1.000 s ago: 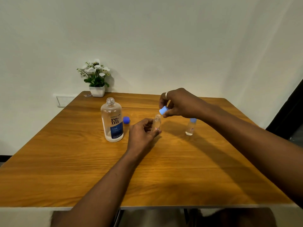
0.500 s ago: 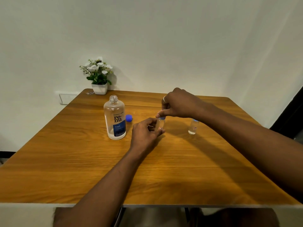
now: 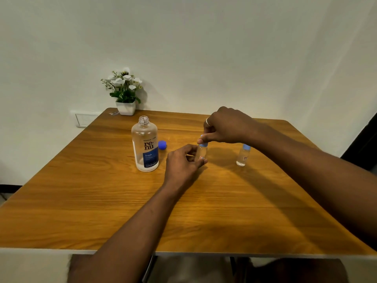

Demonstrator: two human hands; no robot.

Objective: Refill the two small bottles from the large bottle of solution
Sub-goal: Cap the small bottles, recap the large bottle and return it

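The large clear solution bottle (image 3: 145, 145) with a blue label stands uncapped left of centre on the wooden table (image 3: 183, 211). Its dark blue cap (image 3: 162, 145) lies just to its right. My left hand (image 3: 182, 163) grips a small clear bottle (image 3: 202, 153) that stands on the table. My right hand (image 3: 226, 125) pinches the light blue cap (image 3: 203, 144) sitting on that bottle's top. A second small bottle (image 3: 242, 155) with a light blue cap stands alone farther right, under my right forearm.
A white pot of white flowers (image 3: 125, 92) sits at the table's far left corner by the wall. A wall socket plate (image 3: 84, 119) is left of the table. The table's near edge runs along the bottom.
My right hand came down with the light blue cap from above the small bottle and now holds it on the bottle's neck. My left hand kept its grip on the bottle.
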